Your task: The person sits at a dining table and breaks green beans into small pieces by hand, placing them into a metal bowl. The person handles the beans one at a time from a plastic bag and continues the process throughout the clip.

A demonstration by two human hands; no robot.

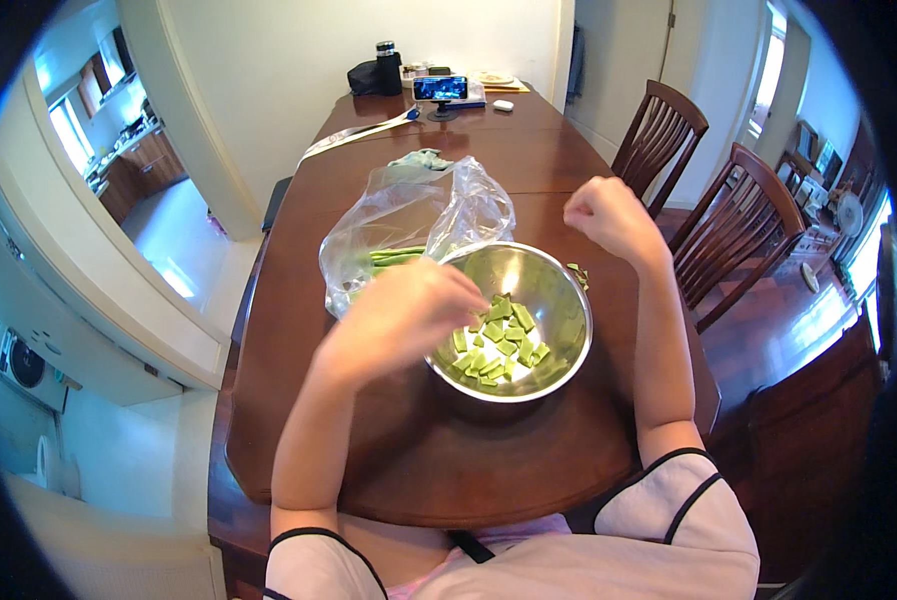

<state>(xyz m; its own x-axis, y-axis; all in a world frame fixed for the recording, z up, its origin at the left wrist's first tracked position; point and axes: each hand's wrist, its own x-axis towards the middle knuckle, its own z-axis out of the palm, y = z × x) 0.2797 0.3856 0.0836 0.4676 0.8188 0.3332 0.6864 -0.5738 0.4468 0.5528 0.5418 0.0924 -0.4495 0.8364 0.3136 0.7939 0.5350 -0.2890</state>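
Note:
A stainless steel bowl (561, 375) stands on the dark wooden table (448, 465), with cut pieces of flat green beans (506, 346) in its bottom. My left hand (411, 307) is blurred over the bowl's left rim; whether its curled fingers hold anything cannot be made out. Behind it lies a clear plastic bag (388, 202) with whole green bean pods (397, 255) in it, partly hidden by the hand. My right hand (606, 214) is raised to the right of the bowl with fingers bent inward, and what they may hold is hidden. Small green scraps (579, 276) lie beside the bowl's right rim.
A phone on a stand (441, 88), a black flask (388, 67), a black pouch (363, 78) and a small white case (503, 106) are at the table's far end. A crumpled pale cloth (420, 159) lies behind the bag. Wooden chairs (741, 217) stand along the right side.

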